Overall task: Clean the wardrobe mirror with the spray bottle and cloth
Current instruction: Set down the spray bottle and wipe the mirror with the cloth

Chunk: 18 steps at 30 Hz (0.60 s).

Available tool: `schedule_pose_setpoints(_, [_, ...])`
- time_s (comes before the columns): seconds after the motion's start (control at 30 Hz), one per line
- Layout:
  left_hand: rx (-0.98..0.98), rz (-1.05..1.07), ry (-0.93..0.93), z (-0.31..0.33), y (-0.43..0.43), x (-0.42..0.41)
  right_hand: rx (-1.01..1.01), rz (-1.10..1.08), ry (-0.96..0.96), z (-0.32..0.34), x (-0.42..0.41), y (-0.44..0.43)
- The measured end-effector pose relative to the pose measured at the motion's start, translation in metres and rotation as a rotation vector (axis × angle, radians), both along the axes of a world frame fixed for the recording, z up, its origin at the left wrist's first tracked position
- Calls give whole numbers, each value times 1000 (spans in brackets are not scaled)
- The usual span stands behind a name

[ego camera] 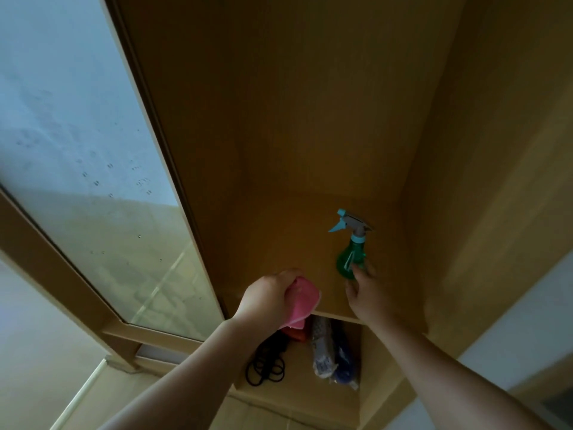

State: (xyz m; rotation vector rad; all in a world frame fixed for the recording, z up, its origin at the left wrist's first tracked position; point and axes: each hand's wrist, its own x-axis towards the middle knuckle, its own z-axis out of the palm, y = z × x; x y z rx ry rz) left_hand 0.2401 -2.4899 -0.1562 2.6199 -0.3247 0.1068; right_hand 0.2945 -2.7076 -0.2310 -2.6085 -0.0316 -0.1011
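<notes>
Green translucent plastic spray bottle point(348, 262) at fingertips of slack right hand point(367, 297);
left hand point(266, 297) grips soft crumpled pink cloth point(302, 301)

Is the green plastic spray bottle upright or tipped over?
Upright: the green plastic spray bottle stands on its base on the wooden shelf, trigger head on top.

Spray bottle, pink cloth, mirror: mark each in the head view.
spray bottle point(349, 259): head view, on the green body below the sprayer head.
pink cloth point(302, 302): head view, on the exposed pink fold.
mirror point(77, 135): head view, on the glass pane with droplets.
</notes>
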Motion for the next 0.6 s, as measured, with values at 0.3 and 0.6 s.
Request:
schedule_pose_setpoints(0.3, [-193,-39,-211,76,-2,-27,412,481,-554,96,-74,37])
schedule_pose_setpoints(0.6, [-482,73,-229,139,41,-75,656,773,-313,159,-111,99])
